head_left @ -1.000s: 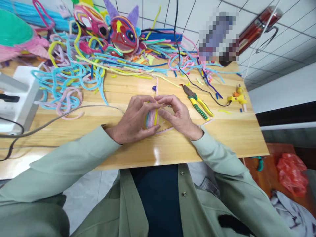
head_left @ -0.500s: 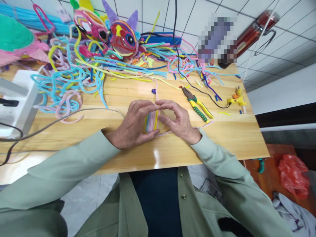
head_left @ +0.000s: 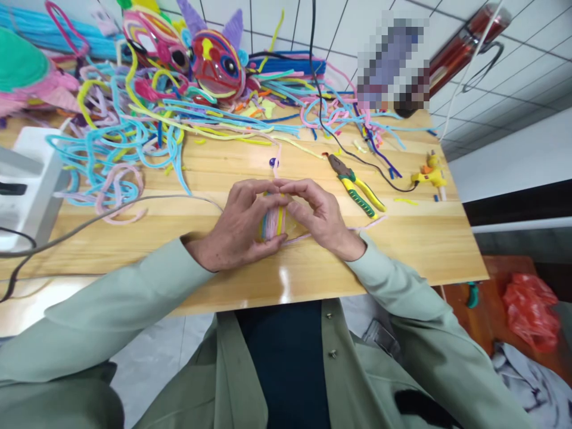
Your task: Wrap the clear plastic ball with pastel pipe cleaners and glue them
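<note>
My left hand (head_left: 236, 226) is curled around a small clear form wrapped in pink, blue and yellow pipe cleaners (head_left: 271, 223), its thumb along the lower edge. From the other side, my right hand (head_left: 324, 217) has its index finger and thumb drawn together at the top of the wrapped form, on a pink pipe cleaner (head_left: 277, 168); its fingertips are partly hidden. That strand leads away from the hands past a dark blue bead (head_left: 273, 162). Another pink-lilac pipe cleaner (head_left: 375, 222) trails out beneath my right hand.
Green-and-yellow pliers (head_left: 355, 187) lie right of my hands, near a yellow glue gun (head_left: 429, 176) with a black cord. Tangled pipe cleaners (head_left: 118, 137) and a colourful animal mask (head_left: 218, 65) fill the back. A white device (head_left: 33, 173) stands left; a grey cable (head_left: 134, 208) crosses the table.
My right thumb and fingers have moved slightly left, closer against the wrapped form. My left hand keeps its hold. The whole view has shifted a little.
</note>
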Demonstrator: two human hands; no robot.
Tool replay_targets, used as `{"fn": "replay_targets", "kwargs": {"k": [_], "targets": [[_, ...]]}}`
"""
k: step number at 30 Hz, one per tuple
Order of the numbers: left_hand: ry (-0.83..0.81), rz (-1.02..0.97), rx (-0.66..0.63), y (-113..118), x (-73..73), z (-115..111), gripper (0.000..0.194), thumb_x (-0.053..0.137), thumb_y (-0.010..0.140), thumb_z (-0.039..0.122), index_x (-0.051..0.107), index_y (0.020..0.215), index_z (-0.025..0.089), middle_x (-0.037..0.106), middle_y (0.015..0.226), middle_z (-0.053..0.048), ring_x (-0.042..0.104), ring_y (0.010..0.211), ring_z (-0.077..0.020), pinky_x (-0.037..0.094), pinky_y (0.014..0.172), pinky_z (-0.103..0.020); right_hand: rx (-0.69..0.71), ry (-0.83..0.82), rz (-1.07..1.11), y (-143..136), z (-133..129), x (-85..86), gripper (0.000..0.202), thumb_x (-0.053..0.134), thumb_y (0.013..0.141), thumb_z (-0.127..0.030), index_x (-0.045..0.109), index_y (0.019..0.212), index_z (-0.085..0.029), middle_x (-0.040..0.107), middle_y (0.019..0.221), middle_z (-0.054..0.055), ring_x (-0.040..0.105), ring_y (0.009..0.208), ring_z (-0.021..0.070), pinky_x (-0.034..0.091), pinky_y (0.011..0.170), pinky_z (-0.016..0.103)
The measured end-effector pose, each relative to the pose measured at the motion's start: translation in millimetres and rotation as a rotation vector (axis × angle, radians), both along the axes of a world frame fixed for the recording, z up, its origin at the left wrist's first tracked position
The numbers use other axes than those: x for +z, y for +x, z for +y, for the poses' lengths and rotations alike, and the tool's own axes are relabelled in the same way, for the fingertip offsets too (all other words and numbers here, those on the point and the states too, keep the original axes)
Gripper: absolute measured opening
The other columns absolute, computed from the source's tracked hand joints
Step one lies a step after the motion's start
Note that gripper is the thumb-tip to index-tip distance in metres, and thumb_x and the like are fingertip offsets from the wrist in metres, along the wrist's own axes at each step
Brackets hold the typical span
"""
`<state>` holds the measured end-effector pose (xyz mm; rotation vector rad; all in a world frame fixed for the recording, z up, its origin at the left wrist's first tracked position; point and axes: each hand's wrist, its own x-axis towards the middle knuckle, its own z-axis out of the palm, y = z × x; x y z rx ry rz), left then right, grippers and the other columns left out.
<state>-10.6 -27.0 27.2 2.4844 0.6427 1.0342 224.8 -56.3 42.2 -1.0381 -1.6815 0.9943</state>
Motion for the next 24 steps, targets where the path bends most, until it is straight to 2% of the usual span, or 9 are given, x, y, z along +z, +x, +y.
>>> {"fn": "replay_targets", "kwargs": {"k": [4,11,17,21,24], "targets": [[-0.008,0.001,0.01,1.1,-0.2,-0.9,0.06,0.077,0.102,0.041,0.049,0.155,0.038,0.061,0.152,-0.015,0.062,0.143,-0.0417,0.055,0.115,-0.072,-0.016,0.002,-0.008,-3.5,-2.6,5.2,0.043,0.078,0.101,-0.062,0.072,0.126,-0.028,0.079,0.148,0.01,0.074,0.144,0.03,0.055,0.126,0.054],[0.036,-0.011,0.018,3.3,-1.8,-2.2,0.06,0.078,0.1,0.038,0.052,0.153,0.031,0.061,0.152,-0.017,0.062,0.143,-0.0397,0.055,0.115,-0.064,-0.042,0.007,-0.035,-6.5,-3.8,2.4,0.034,0.076,0.101,-0.051,0.069,0.125,-0.028,0.08,0.146,0.01,0.073,0.143,0.0294,0.055,0.126,0.054],[0.064,-0.012,0.03,3.0,-2.7,-0.3,0.058,0.073,0.102,0.043,0.05,0.155,0.034,0.061,0.149,-0.017,0.063,0.138,-0.0404,0.057,0.11,-0.067,-0.007,-0.008,0.0,-6.8,-1.2,-0.5,0.047,0.072,0.105,-0.059,0.067,0.138,-0.027,0.076,0.151,0.011,0.073,0.144,0.0272,0.055,0.127,0.049],[0.057,0.009,0.024,2.0,-0.8,1.3,0.058,0.072,0.103,0.046,0.048,0.155,0.037,0.061,0.148,-0.017,0.064,0.136,-0.0414,0.058,0.107,-0.07,0.022,-0.03,-0.002,-4.2,1.0,-0.3,0.057,0.073,0.102,-0.068,0.066,0.142,-0.027,0.075,0.153,0.011,0.071,0.146,0.029,0.054,0.129,0.051],[0.038,0.02,0.021,1.3,1.2,1.5,0.06,0.075,0.102,0.044,0.047,0.155,0.038,0.061,0.149,-0.017,0.064,0.137,-0.0423,0.058,0.108,-0.072,0.043,-0.054,0.031,-1.2,2.4,-1.6,0.057,0.076,0.102,-0.067,0.067,0.143,-0.028,0.074,0.155,0.01,0.069,0.149,0.0287,0.052,0.132,0.051]]}}
